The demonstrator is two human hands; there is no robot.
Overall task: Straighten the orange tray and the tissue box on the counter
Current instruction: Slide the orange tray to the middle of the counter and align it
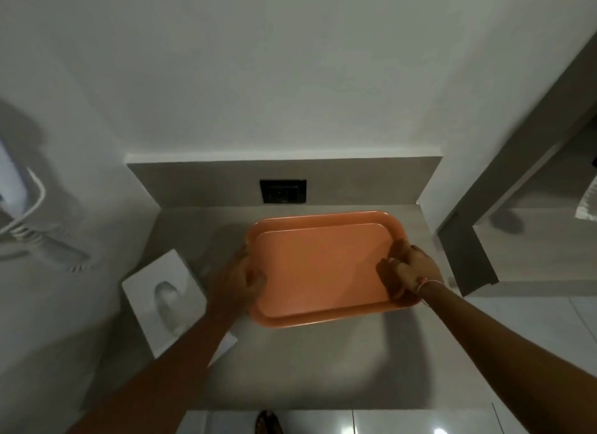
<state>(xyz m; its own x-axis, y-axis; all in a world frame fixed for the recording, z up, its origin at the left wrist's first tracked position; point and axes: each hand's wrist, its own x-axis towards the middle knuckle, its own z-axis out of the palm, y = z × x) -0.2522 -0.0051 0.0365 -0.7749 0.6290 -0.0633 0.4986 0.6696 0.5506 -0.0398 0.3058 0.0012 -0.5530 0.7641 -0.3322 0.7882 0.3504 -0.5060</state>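
Note:
An empty orange tray [323, 265] lies on the grey counter [307, 362], slightly turned, close to the back wall. My left hand [239, 281] grips its left rim, thumb over the edge. My right hand [410, 268] grips its right rim near the front corner; a thin bracelet circles that wrist. A white tissue box [163, 299] sits at the counter's left edge, angled, with a tissue poking from its slot. My left forearm crosses just beside the box.
A dark wall socket [283, 191] sits in the backsplash behind the tray. White walls close in on the left and back. A coiled white cord [35, 236] hangs on the left wall. To the right stands a grey partition [465, 249]; glossy floor tiles lie below.

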